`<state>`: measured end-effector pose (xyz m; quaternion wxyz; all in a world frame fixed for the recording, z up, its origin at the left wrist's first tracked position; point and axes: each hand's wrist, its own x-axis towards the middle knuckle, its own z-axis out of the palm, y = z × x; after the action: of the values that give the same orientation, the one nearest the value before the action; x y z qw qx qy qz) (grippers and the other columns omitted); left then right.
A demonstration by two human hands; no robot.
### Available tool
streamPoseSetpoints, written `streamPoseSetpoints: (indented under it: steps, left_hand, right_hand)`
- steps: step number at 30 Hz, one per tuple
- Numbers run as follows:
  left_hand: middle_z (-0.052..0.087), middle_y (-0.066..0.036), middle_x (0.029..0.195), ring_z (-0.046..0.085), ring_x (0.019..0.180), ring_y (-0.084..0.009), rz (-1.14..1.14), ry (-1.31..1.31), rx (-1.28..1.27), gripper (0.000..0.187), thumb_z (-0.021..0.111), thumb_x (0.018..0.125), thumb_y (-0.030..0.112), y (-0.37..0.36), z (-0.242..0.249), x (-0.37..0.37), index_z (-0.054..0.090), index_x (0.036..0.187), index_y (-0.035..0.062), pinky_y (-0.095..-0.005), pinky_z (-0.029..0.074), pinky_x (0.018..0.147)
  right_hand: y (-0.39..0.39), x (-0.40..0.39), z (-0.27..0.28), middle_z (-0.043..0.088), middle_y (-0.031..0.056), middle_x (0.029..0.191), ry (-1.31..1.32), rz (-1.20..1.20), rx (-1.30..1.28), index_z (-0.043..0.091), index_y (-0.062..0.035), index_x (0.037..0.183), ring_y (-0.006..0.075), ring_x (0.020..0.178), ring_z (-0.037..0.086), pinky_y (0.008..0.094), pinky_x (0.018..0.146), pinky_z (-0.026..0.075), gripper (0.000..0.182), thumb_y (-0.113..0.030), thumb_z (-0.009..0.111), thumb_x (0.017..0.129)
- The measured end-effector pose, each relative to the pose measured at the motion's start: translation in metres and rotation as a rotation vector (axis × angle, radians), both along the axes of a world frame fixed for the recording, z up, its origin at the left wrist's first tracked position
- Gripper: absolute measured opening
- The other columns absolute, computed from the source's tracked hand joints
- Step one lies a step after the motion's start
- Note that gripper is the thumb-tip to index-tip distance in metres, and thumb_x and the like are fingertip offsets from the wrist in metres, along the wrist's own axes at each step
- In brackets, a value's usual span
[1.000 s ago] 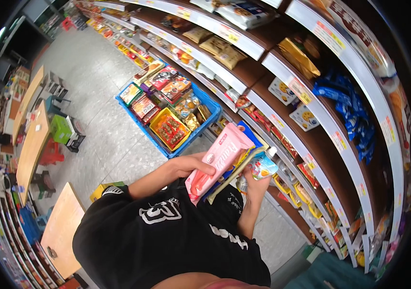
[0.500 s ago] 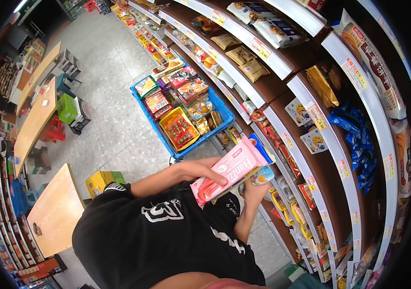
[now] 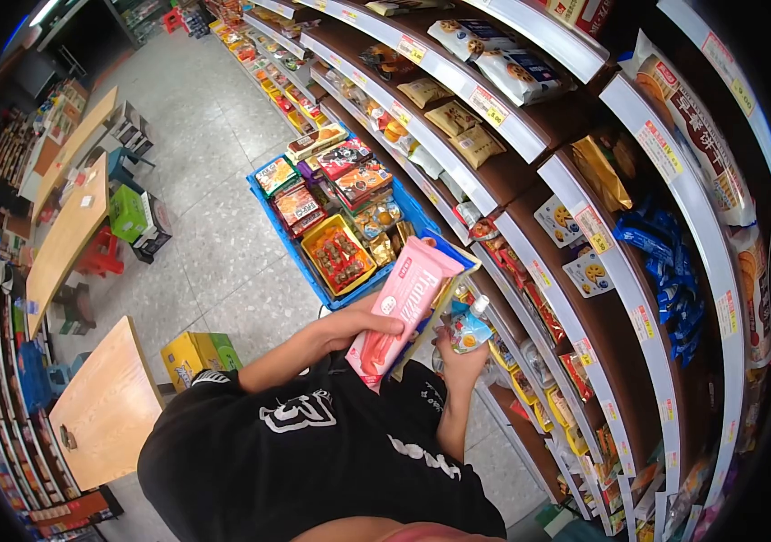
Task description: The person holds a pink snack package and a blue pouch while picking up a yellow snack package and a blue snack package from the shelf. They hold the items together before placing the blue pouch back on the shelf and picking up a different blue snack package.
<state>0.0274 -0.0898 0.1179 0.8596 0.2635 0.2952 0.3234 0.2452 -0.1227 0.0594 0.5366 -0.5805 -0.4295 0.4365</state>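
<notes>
The left hand (image 3: 349, 325) clamps a flat pink plastic packet (image 3: 411, 287), probably light, slick and crushable, best held by its long edges. Beside the shelves (image 3: 505, 185), the right hand (image 3: 460, 363) closes around the base of a soft blue pouch with a white cap (image 3: 469, 331), likely heavier, steadiest near its neck.

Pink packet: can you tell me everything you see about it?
The pink packet is long and flat, with a shiny wrapper that looks like plastic. It has white letters and a picture of pink sticks near its lower end. It leans at a slant. The left hand grips it, thumb on top, and a blue-and-yellow packet peeks out behind.
</notes>
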Motion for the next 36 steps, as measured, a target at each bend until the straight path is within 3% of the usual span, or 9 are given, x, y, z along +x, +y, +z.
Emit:
streamPoseSetpoints:
  steps: [2, 6, 12, 23, 28, 36]
  left_hand:
    - [0.053, -0.011, 0.126, 0.059, 0.11, -0.0218, 0.014, -0.008, 0.002, 0.085, 0.078, 0.075, 0.013, 0.0, -0.006, -0.006, 0.029, 0.143, 0.005, -0.0367, 0.048, 0.097]
    - [0.052, -0.01, 0.129, 0.052, 0.117, -0.0177, -0.064, -0.026, 0.008, 0.09, 0.08, 0.073, 0.012, -0.004, -0.006, -0.008, 0.027, 0.146, 0.0062, -0.0325, 0.043, 0.099]
    - [0.052, -0.009, 0.128, 0.052, 0.117, -0.0169, -0.081, -0.013, 0.068, 0.088, 0.08, 0.073, 0.015, -0.01, -0.004, -0.009, 0.03, 0.144, 0.0053, -0.0317, 0.043, 0.099]
    - [0.052, -0.01, 0.127, 0.052, 0.117, -0.0179, 0.136, 0.049, 0.027, 0.091, 0.082, 0.07, 0.017, -0.038, -0.011, -0.031, 0.03, 0.143, 0.0046, -0.0329, 0.042, 0.1]
    - [0.053, -0.007, 0.128, 0.051, 0.118, -0.0146, 0.077, 0.052, 0.077, 0.084, 0.082, 0.073, 0.017, -0.038, -0.017, -0.032, 0.034, 0.142, 0.0041, -0.0305, 0.041, 0.102]
    - [0.054, -0.007, 0.127, 0.052, 0.117, -0.0146, -0.028, 0.092, 0.096, 0.084, 0.082, 0.073, 0.016, -0.021, -0.021, -0.025, 0.035, 0.142, 0.0045, -0.03, 0.042, 0.101]
  right_hand:
    - [-0.001, -0.004, 0.004, 0.065, 0.0072, 0.08, 0.093, 0.033, 0.002, 0.056, 0.0007, 0.096, 0.013, 0.068, 0.064, 0.0256, 0.061, 0.052, 0.026, 0.003, 0.072, 0.077]
    - [-0.002, -0.014, 0.006, 0.064, 0.0085, 0.08, 0.126, 0.067, 0.041, 0.055, 0.0005, 0.098, 0.014, 0.068, 0.064, 0.0259, 0.061, 0.052, 0.028, 0.004, 0.072, 0.077]
    - [-0.001, -0.022, 0.011, 0.064, 0.0089, 0.081, 0.076, 0.05, 0.16, 0.056, 0.0033, 0.098, 0.016, 0.067, 0.065, 0.0275, 0.062, 0.053, 0.028, 0.002, 0.074, 0.077]
    - [0.006, -0.046, 0.011, 0.065, 0.0081, 0.078, 0.184, 0.191, 0.118, 0.059, 0.0019, 0.093, 0.0149, 0.064, 0.064, 0.0282, 0.06, 0.053, 0.021, 0.0, 0.072, 0.077]
    - [0.007, -0.038, -0.012, 0.066, 0.0067, 0.08, 0.192, 0.244, 0.037, 0.06, 0.001, 0.094, 0.0137, 0.068, 0.064, 0.0279, 0.062, 0.052, 0.021, -0.003, 0.073, 0.077]
    - [0.0, -0.03, -0.004, 0.066, 0.0066, 0.082, 0.135, 0.211, -0.056, 0.06, 0.0022, 0.098, 0.0132, 0.069, 0.064, 0.0272, 0.064, 0.052, 0.027, -0.001, 0.074, 0.075]
